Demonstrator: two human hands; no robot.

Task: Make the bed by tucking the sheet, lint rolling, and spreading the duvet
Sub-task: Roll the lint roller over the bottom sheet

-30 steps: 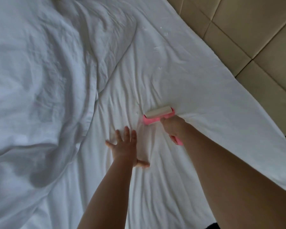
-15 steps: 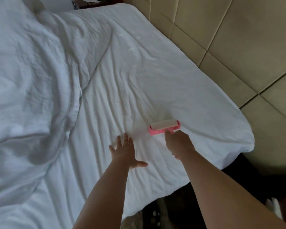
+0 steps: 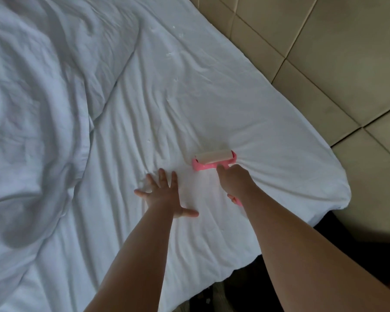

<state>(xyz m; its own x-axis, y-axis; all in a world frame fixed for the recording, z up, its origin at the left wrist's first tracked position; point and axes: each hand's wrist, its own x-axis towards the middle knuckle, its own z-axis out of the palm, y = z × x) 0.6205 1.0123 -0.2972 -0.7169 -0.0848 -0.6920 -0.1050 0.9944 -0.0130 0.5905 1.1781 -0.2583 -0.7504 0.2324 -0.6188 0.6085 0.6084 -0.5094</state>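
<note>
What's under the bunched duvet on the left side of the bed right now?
The duvet lies heaped over the white sheet, which runs out from under its edge. Whatever is beneath the heap is covered. On the bare sheet, the left hand presses flat and the right hand grips the lint roller.

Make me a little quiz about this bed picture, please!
1. True or false: the right hand grips the pink lint roller.
2. What does the left hand do? A) lifts the duvet B) presses flat on the sheet C) holds a pillow
3. Fill in: the bunched duvet lies to the ___ of the hands.

Key: 1 true; 2 B; 3 left. The sheet is still wrinkled, with small white bits further up.
</note>
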